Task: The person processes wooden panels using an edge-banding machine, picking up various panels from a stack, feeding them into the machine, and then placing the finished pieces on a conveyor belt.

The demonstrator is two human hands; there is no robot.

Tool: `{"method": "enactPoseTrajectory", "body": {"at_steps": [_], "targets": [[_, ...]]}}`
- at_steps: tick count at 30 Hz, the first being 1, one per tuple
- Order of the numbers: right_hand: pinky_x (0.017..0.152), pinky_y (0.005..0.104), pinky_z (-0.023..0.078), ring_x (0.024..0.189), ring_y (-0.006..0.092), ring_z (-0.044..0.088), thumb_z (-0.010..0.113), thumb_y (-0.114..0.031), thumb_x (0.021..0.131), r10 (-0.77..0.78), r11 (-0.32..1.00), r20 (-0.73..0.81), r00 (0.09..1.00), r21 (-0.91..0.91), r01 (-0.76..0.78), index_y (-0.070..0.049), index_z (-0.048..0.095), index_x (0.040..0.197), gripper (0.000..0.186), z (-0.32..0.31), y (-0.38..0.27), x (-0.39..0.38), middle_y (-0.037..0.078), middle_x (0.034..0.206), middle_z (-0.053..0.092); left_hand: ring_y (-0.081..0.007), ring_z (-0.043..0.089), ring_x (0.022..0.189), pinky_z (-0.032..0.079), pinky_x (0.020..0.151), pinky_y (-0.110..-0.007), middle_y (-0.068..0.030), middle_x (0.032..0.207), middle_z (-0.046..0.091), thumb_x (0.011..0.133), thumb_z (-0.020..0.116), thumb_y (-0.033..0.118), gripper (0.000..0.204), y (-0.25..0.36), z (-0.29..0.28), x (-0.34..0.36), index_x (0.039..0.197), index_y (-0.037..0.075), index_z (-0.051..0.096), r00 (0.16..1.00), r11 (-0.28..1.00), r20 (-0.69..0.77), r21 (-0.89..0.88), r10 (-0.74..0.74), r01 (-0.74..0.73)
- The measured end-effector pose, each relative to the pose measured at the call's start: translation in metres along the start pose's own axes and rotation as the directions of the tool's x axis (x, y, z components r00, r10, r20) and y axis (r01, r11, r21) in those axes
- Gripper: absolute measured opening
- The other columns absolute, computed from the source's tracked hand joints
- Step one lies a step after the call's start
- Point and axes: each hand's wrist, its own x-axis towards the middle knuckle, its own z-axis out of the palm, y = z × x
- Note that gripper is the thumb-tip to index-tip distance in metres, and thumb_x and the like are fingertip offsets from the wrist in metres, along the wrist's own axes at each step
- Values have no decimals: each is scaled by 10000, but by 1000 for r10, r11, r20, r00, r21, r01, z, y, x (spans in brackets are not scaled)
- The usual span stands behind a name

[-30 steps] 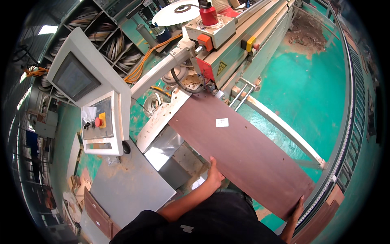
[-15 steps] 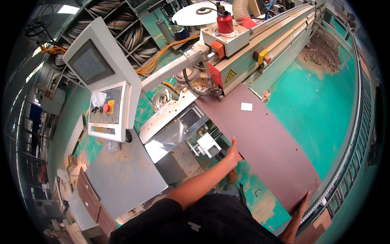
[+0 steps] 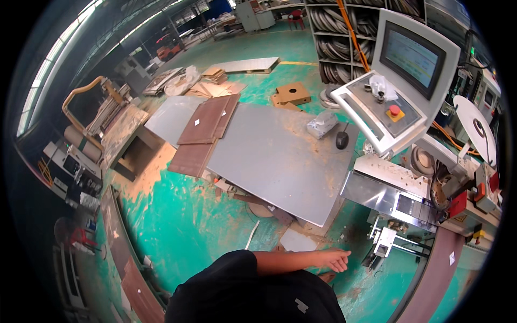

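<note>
Brown board [image 3: 440,272] by machine [image 3: 474,215]; left hand [image 3: 332,259] well apart, empty, loosely uncurled; right hand out of view.

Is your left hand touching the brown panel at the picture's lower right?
No, the left hand is over the green floor, with a visible gap to that brown panel.

Green flooring [image 3: 172,231], scuffed pale in patches, spreads around a grey-topped table [image 3: 269,156]. Left of the table, tan sawdust [image 3: 141,180] covers the ground by a dusty workbench [image 3: 123,129]. Farther out on that side, a long bright window strip [image 3: 32,102] runs beneath a dark roof. Beyond the table sit a pallet [image 3: 261,69] and a distant red chair [image 3: 295,19]; behind its right end, a storage rack [image 3: 335,35] holds coiled strips.
</note>
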Motion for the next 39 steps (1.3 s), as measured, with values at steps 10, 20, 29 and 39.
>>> {"method": "enactPoseTrajectory", "body": {"at_steps": [10,20,29,39], "targets": [[1048,491,486,1337,381,529,484,-541,1043,332,926,374,866,-303,-224,39,381,1535,768,107,67,-110,229,1519,488,-330,723,974,617,856,-424,-235,1119,709,1044,520,459,549,-103,-383,-267,1211,-62,560,485,518,-866,-473,-125,-712],[1071,437,467,1278,334,569,407,-610,1046,410,786,611,677,-613,77,-14,587,1400,715,156,179,-174,175,1421,597,-331,654,796,526,749,-442,-150,844,648,933,646,184,197,43,-602,-438,1084,57,651,-395,709,-633,701,666,73],[1034,424,472,1197,318,596,386,-610,1053,388,613,521,760,-762,209,-27,659,1286,684,192,186,-246,147,1302,644,-380,523,1195,420,987,-538,-204,1219,555,866,731,431,501,148,-723,-438,1236,100,661,-288,669,-625,540,725,511],[977,427,489,1109,314,623,378,-582,1064,365,583,514,776,-776,240,-30,692,1179,645,196,189,-282,128,1175,676,-396,481,1244,389,1041,-523,-221,1271,518,729,831,469,676,167,-728,-426,1216,43,632,-316,739,-698,459,643,493]]}}
